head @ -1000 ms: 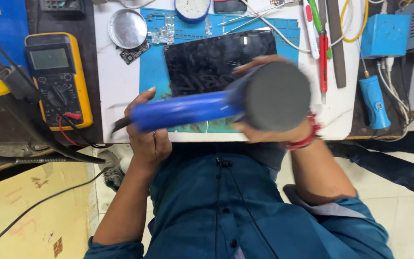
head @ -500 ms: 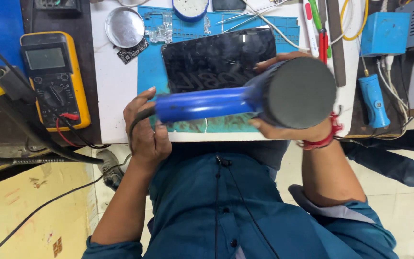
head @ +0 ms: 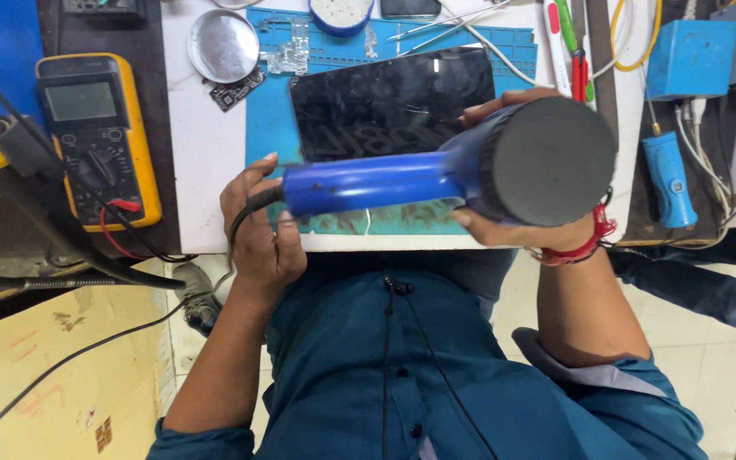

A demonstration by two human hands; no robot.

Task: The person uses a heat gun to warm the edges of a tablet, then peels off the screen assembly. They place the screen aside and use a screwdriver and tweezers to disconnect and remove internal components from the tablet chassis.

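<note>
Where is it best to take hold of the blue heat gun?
On the heat gun, wrap the slim blue handle from the cord end, beside the left hand; it lies level, and the dark round head looks too wide.

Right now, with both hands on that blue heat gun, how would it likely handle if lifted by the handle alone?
The heat gun would probably feel front-heavy: its wide dark round end looks far bulkier than the slim blue handle. The right hand cradles that end, while the left hand is at the cord end. The smooth handle may slip; the trailing cord could tug.

Head camera looks straight down; close over workbench [head: 206,153].
</note>
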